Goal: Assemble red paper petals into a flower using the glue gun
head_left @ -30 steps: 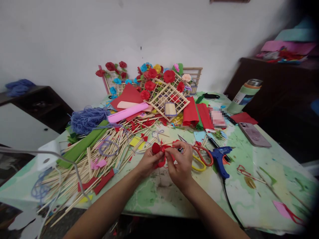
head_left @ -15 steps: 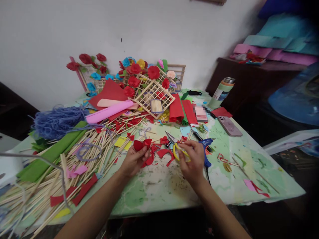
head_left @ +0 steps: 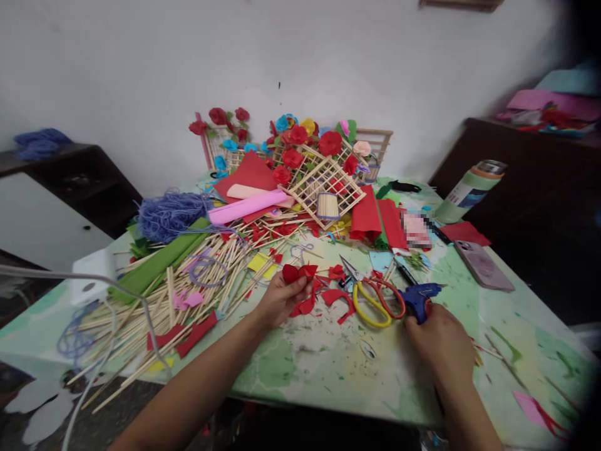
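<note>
Left hand (head_left: 282,299) is curled shut around a crumpled red paper flower (head_left: 298,274), held just above the worktop (head_left: 328,369). Right hand (head_left: 439,341) is laid over the handle of the blue plastic glue gun (head_left: 420,297), fingers closing on it, beside looped scissors (head_left: 373,297); bare worktop is left nearer the front edge

Glue gun (head_left: 419,297) handle hidden under right hand (head_left: 439,341); pink card (head_left: 414,228) blurred out.
</note>
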